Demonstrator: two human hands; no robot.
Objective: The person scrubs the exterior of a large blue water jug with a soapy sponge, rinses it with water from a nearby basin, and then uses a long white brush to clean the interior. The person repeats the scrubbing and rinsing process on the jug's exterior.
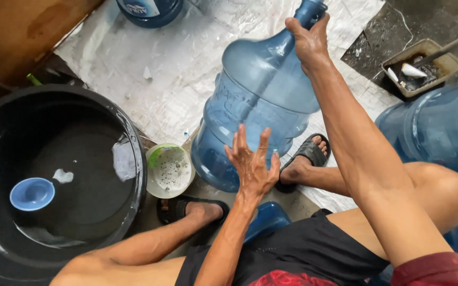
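A large blue translucent water jug [255, 100] stands tilted on the floor between my feet, its neck pointing up and away. My right hand [307, 38] is wrapped around the jug's neck near the top. Fingers spread, my left hand [251, 161] presses flat against the lower side of the jug. A thin rod or brush handle shows inside the jug through its wall.
A big black tub [125, 132] of water sits at left with a small blue bowl [32, 194] floating in it. A white-and-green cup [168, 169] stands beside it. Another blue jug [441, 127] lies at right, a third [149, 10] at top. A dirty tray [422, 66] is far right.
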